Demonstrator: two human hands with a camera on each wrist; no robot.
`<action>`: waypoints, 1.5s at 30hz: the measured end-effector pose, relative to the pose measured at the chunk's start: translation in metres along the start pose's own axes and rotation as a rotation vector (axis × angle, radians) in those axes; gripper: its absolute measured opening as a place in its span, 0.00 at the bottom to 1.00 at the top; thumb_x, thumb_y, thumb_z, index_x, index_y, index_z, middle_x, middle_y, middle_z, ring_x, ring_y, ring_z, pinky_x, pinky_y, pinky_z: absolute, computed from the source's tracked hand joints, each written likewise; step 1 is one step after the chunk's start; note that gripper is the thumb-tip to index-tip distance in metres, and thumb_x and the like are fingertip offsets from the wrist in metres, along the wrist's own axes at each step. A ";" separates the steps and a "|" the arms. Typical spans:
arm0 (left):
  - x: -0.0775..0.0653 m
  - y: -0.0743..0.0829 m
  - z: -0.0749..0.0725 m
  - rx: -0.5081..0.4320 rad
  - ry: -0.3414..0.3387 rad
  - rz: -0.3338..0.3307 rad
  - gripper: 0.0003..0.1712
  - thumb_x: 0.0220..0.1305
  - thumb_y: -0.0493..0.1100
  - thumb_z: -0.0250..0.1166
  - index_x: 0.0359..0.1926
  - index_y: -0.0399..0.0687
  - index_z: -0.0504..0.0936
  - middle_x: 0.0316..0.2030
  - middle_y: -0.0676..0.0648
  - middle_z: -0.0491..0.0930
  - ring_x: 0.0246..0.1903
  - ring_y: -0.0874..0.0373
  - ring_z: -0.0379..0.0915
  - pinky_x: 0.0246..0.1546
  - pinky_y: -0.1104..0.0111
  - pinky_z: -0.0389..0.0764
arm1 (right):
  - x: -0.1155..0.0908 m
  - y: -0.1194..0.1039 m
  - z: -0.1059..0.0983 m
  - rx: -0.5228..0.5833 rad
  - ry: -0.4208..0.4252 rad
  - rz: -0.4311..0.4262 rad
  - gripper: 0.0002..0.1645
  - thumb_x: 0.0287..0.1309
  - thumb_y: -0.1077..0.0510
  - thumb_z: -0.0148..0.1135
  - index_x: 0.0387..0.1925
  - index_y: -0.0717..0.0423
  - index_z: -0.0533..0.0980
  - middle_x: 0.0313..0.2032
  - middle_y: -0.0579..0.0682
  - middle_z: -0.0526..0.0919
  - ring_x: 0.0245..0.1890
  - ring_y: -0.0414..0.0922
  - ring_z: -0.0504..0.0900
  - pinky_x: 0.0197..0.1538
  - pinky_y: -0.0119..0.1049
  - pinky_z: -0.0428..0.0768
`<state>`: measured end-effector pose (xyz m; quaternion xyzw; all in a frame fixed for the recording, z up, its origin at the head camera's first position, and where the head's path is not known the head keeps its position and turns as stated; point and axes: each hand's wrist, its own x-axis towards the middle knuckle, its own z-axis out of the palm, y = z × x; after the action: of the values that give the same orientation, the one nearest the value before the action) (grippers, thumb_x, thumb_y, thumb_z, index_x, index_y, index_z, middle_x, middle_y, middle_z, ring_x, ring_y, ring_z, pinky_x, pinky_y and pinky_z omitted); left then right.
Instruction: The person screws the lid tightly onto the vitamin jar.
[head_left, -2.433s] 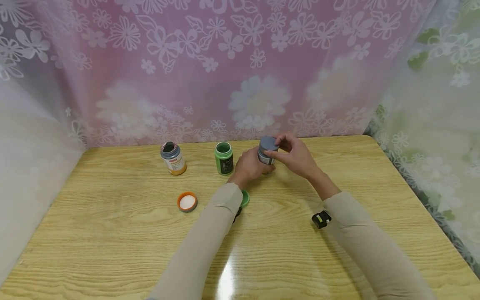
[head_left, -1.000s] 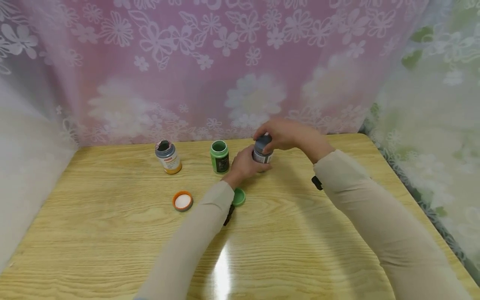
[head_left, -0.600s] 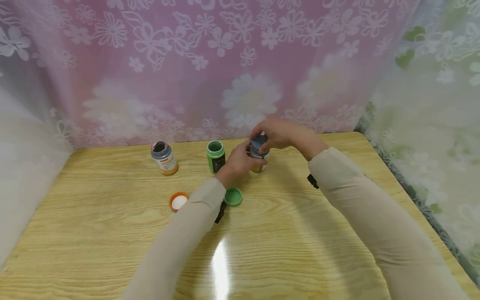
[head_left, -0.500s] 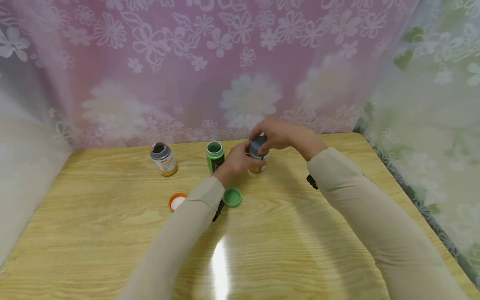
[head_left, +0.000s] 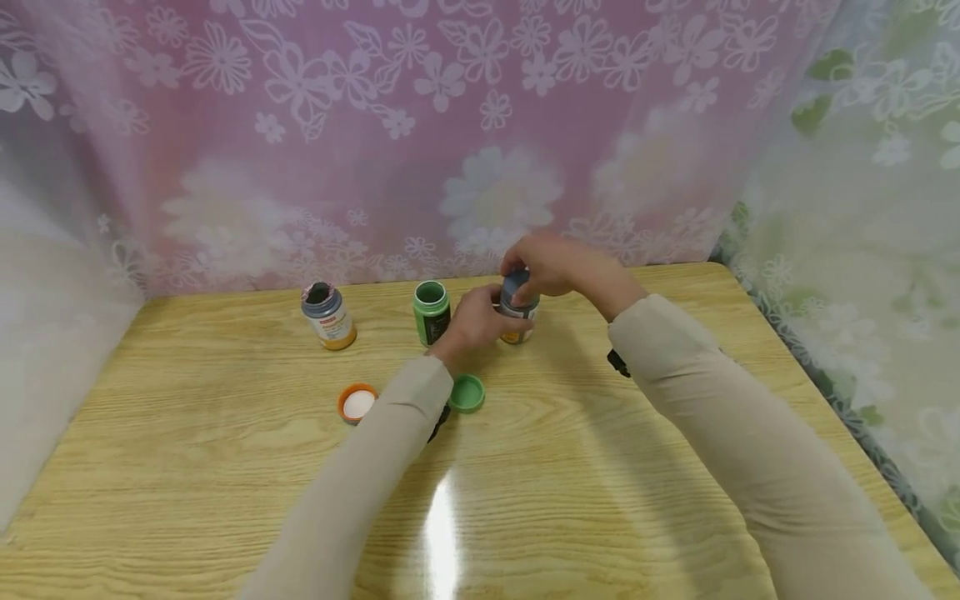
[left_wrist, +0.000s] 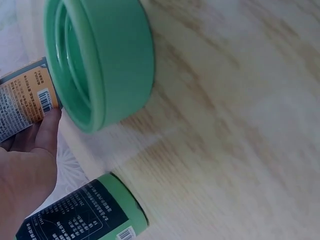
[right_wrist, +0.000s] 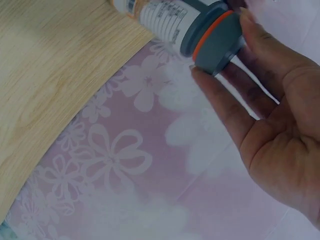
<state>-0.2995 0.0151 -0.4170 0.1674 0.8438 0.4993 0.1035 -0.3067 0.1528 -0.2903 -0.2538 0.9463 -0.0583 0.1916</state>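
My left hand point(head_left: 474, 323) grips the body of a small jar point(head_left: 516, 336) with an orange-and-white label, standing near the table's back edge. Above it, my right hand point(head_left: 551, 265) holds the jar's dark grey cap point(head_left: 514, 283) by its sides, from over the top. The right wrist view shows an orange rim along the cap point(right_wrist: 222, 45), against the grey neck of the jar point(right_wrist: 167, 20). To the left stands an uncapped green jar point(head_left: 432, 323). Its matching green lid point(head_left: 467, 394) lies hollow side up, below my left wrist.
An uncapped white-and-orange jar point(head_left: 330, 321) with torn foil at its mouth stands farther left. A cap with orange rim and white liner point(head_left: 357, 404) lies beside my left sleeve. A flowered pink curtain point(head_left: 360, 167) hangs behind the wooden table point(head_left: 225, 450).
My right hand has gone from the cap's right side to over its top, and the right forearm has swung up. The left hand keeps its grip on the jar. The head view has shifted slightly.
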 end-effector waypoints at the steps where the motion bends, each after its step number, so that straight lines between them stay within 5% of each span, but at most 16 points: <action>1: 0.000 0.000 0.001 0.005 0.004 -0.006 0.31 0.54 0.48 0.73 0.58 0.45 0.75 0.48 0.50 0.79 0.45 0.58 0.76 0.43 0.69 0.78 | 0.000 0.000 0.000 -0.010 0.001 0.006 0.27 0.57 0.54 0.69 0.57 0.57 0.75 0.51 0.52 0.78 0.49 0.48 0.77 0.50 0.44 0.75; 23: 0.001 0.005 0.002 0.072 -0.022 -0.150 0.25 0.54 0.55 0.72 0.48 0.47 0.81 0.38 0.52 0.81 0.37 0.58 0.78 0.39 0.65 0.78 | -0.001 -0.006 0.001 0.003 0.031 0.062 0.21 0.57 0.52 0.68 0.50 0.57 0.78 0.43 0.52 0.80 0.39 0.47 0.78 0.42 0.40 0.78; 35: 0.001 0.004 0.001 0.118 -0.017 -0.112 0.27 0.55 0.55 0.72 0.51 0.44 0.80 0.40 0.50 0.80 0.37 0.58 0.78 0.37 0.67 0.79 | 0.000 -0.015 0.005 0.040 0.089 0.185 0.20 0.58 0.47 0.66 0.36 0.61 0.80 0.32 0.53 0.80 0.30 0.47 0.78 0.35 0.39 0.77; 45: 0.000 0.004 0.001 0.163 -0.020 -0.106 0.30 0.55 0.55 0.72 0.53 0.43 0.78 0.43 0.48 0.80 0.40 0.57 0.77 0.40 0.67 0.78 | 0.002 -0.021 0.013 -0.046 0.170 0.292 0.25 0.57 0.39 0.64 0.30 0.58 0.74 0.26 0.51 0.77 0.24 0.46 0.77 0.26 0.37 0.74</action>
<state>-0.2983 0.0179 -0.4144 0.1352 0.8883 0.4210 0.1243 -0.2937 0.1338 -0.2987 -0.1121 0.9870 -0.0295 0.1114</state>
